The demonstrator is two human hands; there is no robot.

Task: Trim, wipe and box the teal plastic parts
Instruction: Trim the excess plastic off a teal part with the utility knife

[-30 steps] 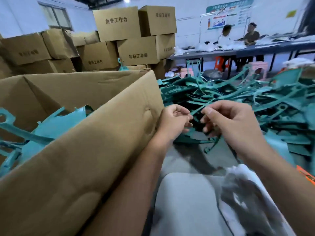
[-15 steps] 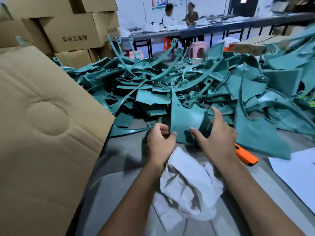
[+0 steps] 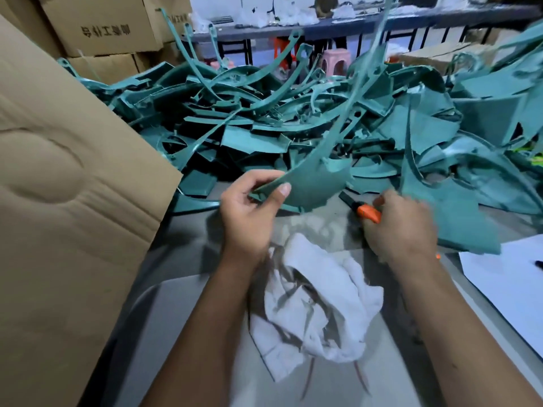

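My left hand (image 3: 252, 212) grips a teal plastic part (image 3: 314, 183) by its lower edge; the part is a curved panel with a long thin arm rising up and to the right. My right hand (image 3: 402, 227) is closed around an orange utility knife (image 3: 367, 212), whose dark tip points toward the part. A crumpled white rag (image 3: 320, 301) lies on the grey table (image 3: 191, 318) just below both hands. A large heap of teal parts (image 3: 264, 113) covers the table beyond the hands.
A big open cardboard box (image 3: 73, 215) stands at the left, its flap leaning over the table. White paper (image 3: 508, 277) lies at the right edge. Stacked cartons (image 3: 102, 27) rise at the back left; a long workbench (image 3: 352, 24) with people crosses the background.
My view swung from the box to the heap. My left hand has lifted a teal part off the table, and my right hand has picked up the orange knife that lay beside it.
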